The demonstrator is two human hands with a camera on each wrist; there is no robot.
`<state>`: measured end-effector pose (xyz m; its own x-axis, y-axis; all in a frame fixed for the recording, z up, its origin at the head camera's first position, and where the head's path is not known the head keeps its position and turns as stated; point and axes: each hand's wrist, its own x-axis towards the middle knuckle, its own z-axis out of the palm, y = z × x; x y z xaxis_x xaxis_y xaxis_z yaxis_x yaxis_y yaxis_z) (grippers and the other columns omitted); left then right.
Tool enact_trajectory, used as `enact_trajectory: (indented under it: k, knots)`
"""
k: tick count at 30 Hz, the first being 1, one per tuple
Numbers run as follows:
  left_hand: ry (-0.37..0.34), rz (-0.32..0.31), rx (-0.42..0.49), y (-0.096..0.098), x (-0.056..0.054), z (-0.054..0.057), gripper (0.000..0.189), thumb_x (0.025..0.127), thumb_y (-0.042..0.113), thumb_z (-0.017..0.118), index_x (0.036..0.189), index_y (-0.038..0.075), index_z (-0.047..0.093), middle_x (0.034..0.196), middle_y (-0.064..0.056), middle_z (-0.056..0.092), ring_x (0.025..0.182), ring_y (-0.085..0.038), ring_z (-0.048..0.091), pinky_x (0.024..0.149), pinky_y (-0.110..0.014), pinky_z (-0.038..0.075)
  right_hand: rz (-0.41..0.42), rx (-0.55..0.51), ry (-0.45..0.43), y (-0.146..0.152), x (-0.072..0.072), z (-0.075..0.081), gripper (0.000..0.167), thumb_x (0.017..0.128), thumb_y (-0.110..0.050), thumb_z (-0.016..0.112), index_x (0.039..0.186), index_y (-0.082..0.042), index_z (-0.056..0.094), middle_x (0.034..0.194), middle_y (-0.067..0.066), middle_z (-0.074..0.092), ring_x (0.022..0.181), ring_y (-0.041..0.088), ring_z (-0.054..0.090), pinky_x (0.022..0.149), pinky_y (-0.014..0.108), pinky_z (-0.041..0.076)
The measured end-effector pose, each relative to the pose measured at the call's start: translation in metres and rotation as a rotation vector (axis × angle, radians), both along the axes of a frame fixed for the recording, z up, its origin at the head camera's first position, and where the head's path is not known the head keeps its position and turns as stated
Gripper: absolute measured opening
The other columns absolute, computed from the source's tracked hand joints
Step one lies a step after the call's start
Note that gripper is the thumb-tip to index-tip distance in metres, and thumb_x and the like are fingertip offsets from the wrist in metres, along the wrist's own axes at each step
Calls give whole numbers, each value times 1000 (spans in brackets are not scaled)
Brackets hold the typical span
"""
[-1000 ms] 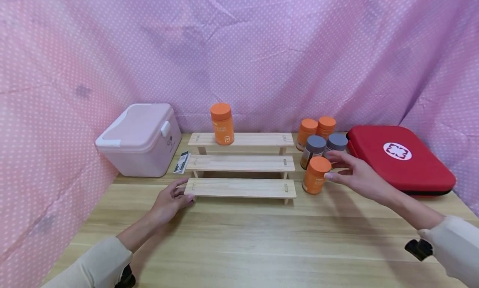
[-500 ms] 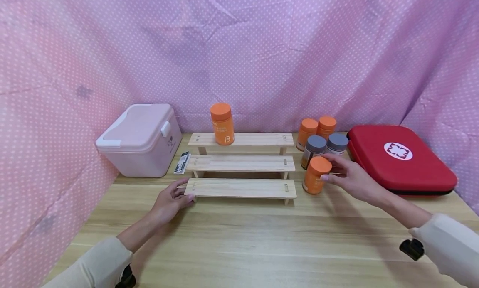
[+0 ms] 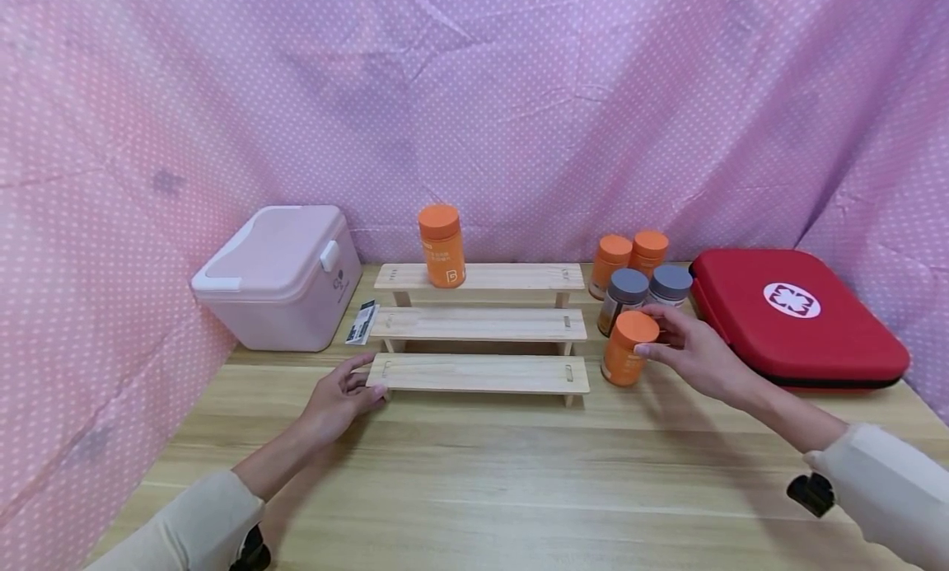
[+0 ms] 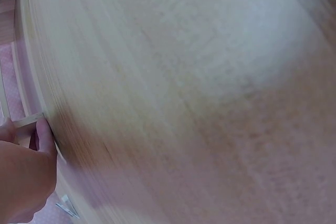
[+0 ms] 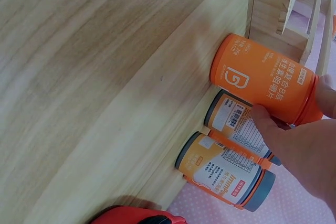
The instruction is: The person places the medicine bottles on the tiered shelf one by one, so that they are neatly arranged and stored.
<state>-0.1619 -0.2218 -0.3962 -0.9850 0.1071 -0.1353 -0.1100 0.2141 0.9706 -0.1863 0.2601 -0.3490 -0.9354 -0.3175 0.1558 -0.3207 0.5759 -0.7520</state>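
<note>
In the head view my right hand holds an orange pill bottle that stands upright on the table, thumb at its near side and a finger behind. The right wrist view shows the same bottle between thumb and fingers. Two grey-capped bottles stand close behind it, with two more orange bottles farther back. My left hand grips the left end of the lowest step of a three-step wooden rack. One orange bottle stands on the rack's top step, left of its middle.
A pale pink lidded box sits left of the rack, a small printed card beside it. A red zipped case lies at the right. Pink dotted cloth hangs behind the wooden table.
My right hand has moved slightly left and closed on the front orange bottle, which has stayed in place. The left hand has kept its hold on the rack.
</note>
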Motion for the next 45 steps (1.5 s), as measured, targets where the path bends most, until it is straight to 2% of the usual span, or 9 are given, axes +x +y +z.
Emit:
enact_trajectory:
  k: [13, 18, 21, 28, 31, 38, 45]
  knots:
    - [-8, 13, -14, 0, 0, 0, 63, 93, -2, 60, 147, -1, 28, 127, -30, 54, 100, -21, 65, 88, -30, 57, 7, 5, 58, 2, 3, 1, 52, 91, -10, 66, 138, 0, 45, 126, 19, 56, 107, 29, 57, 84, 4, 47]
    - [-24, 19, -6, 0, 0, 0, 62, 93, -3, 58, 147, 1, 29, 128, -30, 54, 101, -22, 65, 89, -30, 57, -17, -18, 97, 8, 7, 15, 52, 90, -6, 67, 137, 0, 46, 123, 21, 57, 99, 1, 58, 80, 5, 50]
    - [-31, 20, 5, 0, 0, 0, 62, 94, -3, 57, 148, 1, 28, 129, -31, 52, 102, -25, 65, 90, -30, 57, -35, -26, 112, 12, 10, 28, 52, 90, -7, 66, 138, -2, 46, 123, 17, 57, 97, -10, 55, 80, 4, 50]
    - [-26, 22, 3, -1, 0, 0, 63, 93, -2, 59, 148, 2, 28, 129, -31, 52, 102, -26, 65, 89, -30, 57, -9, -81, 188, 14, 10, 56, 51, 89, -1, 67, 137, -4, 49, 116, -8, 60, 98, -3, 60, 81, 6, 51]
    - [-25, 21, -4, -1, 1, 0, 63, 93, -2, 59, 148, 2, 28, 129, -31, 53, 102, -25, 65, 89, -30, 57, -12, -88, 185, 10, 10, 67, 51, 89, -1, 66, 137, -7, 49, 116, -12, 60, 99, -1, 60, 81, 7, 51]
    - [-28, 21, 3, -1, 1, 1, 63, 93, -2, 59, 148, 1, 28, 129, -31, 52, 102, -26, 65, 89, -30, 57, -19, -123, 188, -13, 4, 90, 47, 93, -5, 63, 138, -11, 50, 118, -6, 62, 102, 2, 60, 85, 8, 50]
    - [-33, 19, 9, 0, 1, 1, 64, 93, -1, 60, 148, 2, 28, 129, -30, 52, 102, -24, 65, 89, -30, 57, -21, -147, 162, -46, -15, 103, 46, 94, -9, 63, 138, -11, 50, 122, 5, 61, 103, 6, 59, 88, 11, 50]
